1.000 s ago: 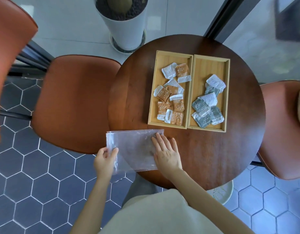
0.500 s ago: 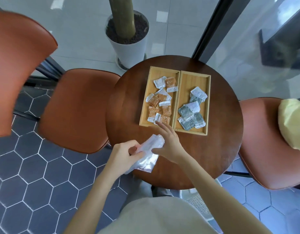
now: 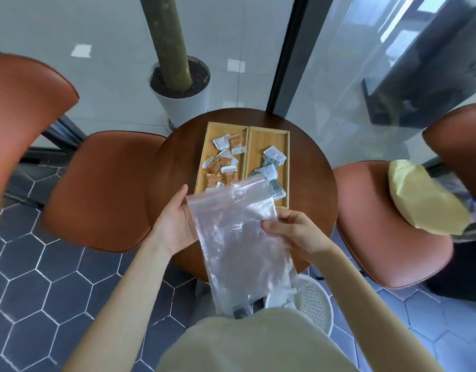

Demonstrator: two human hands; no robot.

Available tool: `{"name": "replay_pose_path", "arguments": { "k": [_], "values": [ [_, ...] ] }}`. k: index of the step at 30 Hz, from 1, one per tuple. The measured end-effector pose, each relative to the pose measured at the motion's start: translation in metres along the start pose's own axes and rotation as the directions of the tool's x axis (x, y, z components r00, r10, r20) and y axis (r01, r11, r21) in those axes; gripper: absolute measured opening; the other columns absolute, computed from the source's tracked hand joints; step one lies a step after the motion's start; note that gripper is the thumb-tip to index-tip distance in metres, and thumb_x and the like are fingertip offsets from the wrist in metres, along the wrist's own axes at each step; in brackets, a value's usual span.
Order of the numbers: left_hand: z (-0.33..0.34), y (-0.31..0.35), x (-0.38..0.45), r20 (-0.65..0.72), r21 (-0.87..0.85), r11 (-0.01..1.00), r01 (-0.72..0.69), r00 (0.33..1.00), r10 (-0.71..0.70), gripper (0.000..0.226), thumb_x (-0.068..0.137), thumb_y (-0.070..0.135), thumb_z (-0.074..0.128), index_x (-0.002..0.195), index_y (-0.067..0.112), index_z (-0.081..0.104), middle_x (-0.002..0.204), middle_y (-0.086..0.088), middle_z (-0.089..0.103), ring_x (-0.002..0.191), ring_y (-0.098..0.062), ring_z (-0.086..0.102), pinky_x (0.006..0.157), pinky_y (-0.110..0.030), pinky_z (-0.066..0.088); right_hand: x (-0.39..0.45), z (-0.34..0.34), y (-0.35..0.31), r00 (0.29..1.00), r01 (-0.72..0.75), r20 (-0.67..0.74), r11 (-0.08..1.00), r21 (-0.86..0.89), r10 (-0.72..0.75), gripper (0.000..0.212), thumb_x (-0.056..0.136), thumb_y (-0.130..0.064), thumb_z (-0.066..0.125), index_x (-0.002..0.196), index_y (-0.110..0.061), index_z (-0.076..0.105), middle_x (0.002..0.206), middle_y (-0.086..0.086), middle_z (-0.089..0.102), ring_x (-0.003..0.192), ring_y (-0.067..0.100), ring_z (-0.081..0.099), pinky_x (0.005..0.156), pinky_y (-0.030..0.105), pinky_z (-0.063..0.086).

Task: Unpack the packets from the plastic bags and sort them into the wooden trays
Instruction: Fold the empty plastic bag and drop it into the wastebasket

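While my left hand (image 3: 175, 221) grips one edge of the clear bag (image 3: 239, 237) and my right hand (image 3: 293, 232) pinches the other, the bag hangs above the worktop (image 3: 175, 162); orange packets (image 3: 223, 165) fill the left tray (image 3: 204, 154), grey packets (image 3: 271, 167) the right tray (image 3: 255, 143).

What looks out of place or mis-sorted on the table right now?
Nothing stands out. Orange packets lie in the left tray, grey ones in the right tray. Both hands hold a seemingly empty plastic bag.
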State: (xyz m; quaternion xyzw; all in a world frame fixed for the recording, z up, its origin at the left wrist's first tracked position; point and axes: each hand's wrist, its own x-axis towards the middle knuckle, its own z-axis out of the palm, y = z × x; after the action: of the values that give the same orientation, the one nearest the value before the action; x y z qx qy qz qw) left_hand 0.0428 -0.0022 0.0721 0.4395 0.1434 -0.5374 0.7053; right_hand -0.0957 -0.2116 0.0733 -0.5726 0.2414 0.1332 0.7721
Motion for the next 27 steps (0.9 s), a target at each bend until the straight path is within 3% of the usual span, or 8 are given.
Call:
{"name": "replay_pose_path", "arguments": {
  "k": [3, 7, 9, 13, 16, 19, 25, 27],
  "values": [
    [-0.002, -0.027, 0.005, 0.045, -0.057, 0.995, 0.080, 0.996, -0.077, 0.067, 0.088, 0.059, 0.031, 0.103, 0.007, 0.070, 0.101, -0.013, 0.073, 0.094, -0.027, 0.068, 0.095, -0.040, 0.047, -0.005, -0.012, 0.011, 0.989, 0.010, -0.146, 0.991, 0.133, 0.010, 0.013, 0.071, -0.006, 0.073, 0.083, -0.011, 0.069, 0.074, 0.002, 0.066, 0.064, 0.014, 0.062, 0.060, 0.024, 0.051],
    [0.011, -0.053, 0.008, 0.004, 0.340, 0.940, -0.010, 1.000, 0.009, 0.030, 0.094, 0.018, 0.044, 0.119, 0.008, 0.059, 0.098, -0.009, 0.075, 0.092, -0.023, 0.071, 0.077, -0.028, 0.058, -0.013, -0.020, 0.024, 0.954, 0.034, -0.299, 0.981, 0.192, 0.026, 0.014, 0.079, 0.001, 0.065, 0.079, -0.013, 0.070, 0.072, 0.004, 0.070, 0.059, 0.013, 0.065, 0.059, 0.025, 0.055],
    [0.019, -0.060, 0.006, -0.061, 0.432, 0.900, -0.057, 0.994, 0.092, 0.028, 0.091, 0.005, 0.050, 0.118, 0.009, 0.059, 0.096, -0.004, 0.075, 0.091, -0.020, 0.071, 0.075, -0.026, 0.059, -0.018, -0.021, 0.026, 0.946, 0.040, -0.324, 0.980, 0.195, 0.026, 0.012, 0.079, 0.000, 0.066, 0.082, -0.011, 0.070, 0.074, 0.005, 0.071, 0.060, 0.014, 0.067, 0.062, 0.027, 0.057],
    [0.025, -0.067, -0.001, -0.128, 0.442, 0.891, -0.101, 0.976, 0.174, 0.032, 0.090, 0.001, 0.052, 0.121, 0.007, 0.057, 0.097, -0.003, 0.073, 0.088, -0.018, 0.072, 0.074, -0.026, 0.058, -0.027, -0.022, 0.027, 0.950, 0.003, -0.310, 0.993, 0.119, 0.034, 0.014, 0.084, -0.010, 0.062, 0.098, -0.011, 0.067, 0.085, 0.005, 0.068, 0.070, 0.016, 0.065, 0.062, 0.026, 0.057],
    [0.026, -0.070, -0.006, -0.148, 0.493, 0.862, -0.122, 0.964, 0.221, 0.045, 0.089, 0.005, 0.054, 0.133, 0.014, 0.045, 0.111, -0.010, 0.069, 0.095, -0.019, 0.070, 0.086, -0.032, 0.055, -0.033, -0.020, 0.030, 0.934, -0.036, -0.356, 0.998, -0.048, 0.016, 0.040, 0.083, -0.009, 0.064, 0.122, -0.008, 0.054, 0.105, 0.011, 0.065, 0.093, 0.025, 0.064, 0.083, 0.038, 0.055],
    [0.028, -0.071, -0.012, -0.123, 0.575, 0.798, -0.180, 0.945, 0.302, 0.055, 0.090, 0.008, 0.055, 0.138, 0.025, 0.034, 0.109, -0.010, 0.069, 0.098, -0.017, 0.068, 0.094, -0.033, 0.049, -0.040, -0.014, 0.030, 0.927, 0.023, -0.370, 0.995, -0.095, -0.057, 0.056, 0.081, -0.007, 0.067, 0.128, -0.023, 0.042, 0.102, 0.011, 0.068, 0.088, 0.017, 0.067, 0.088, 0.033, 0.052],
    [0.027, -0.067, -0.022, -0.005, 0.891, 0.404, -0.208, 0.884, 0.467, 0.040, 0.093, 0.013, 0.050, 0.132, 0.020, 0.048, 0.129, -0.008, 0.058, 0.119, -0.017, 0.053, 0.102, -0.034, 0.042, -0.045, -0.011, 0.033, 0.951, 0.014, -0.289, 0.951, -0.310, -0.108, 0.033, 0.082, -0.009, 0.064, 0.113, -0.020, 0.062, 0.104, 0.008, 0.070, 0.096, 0.018, 0.065, 0.088, 0.026, 0.052],
    [0.026, -0.066, -0.023, 0.017, 0.924, 0.328, -0.198, 0.877, 0.481, 0.036, 0.093, 0.013, 0.050, 0.128, 0.017, 0.052, 0.129, -0.008, 0.059, 0.121, -0.020, 0.053, 0.102, -0.032, 0.041, -0.045, -0.010, 0.034, 0.945, -0.014, -0.298, 0.896, -0.444, -0.133, 0.034, 0.080, -0.007, 0.063, 0.112, -0.017, 0.064, 0.103, 0.003, 0.068, 0.089, 0.013, 0.063, 0.073, 0.011, 0.048]
  ]
}}
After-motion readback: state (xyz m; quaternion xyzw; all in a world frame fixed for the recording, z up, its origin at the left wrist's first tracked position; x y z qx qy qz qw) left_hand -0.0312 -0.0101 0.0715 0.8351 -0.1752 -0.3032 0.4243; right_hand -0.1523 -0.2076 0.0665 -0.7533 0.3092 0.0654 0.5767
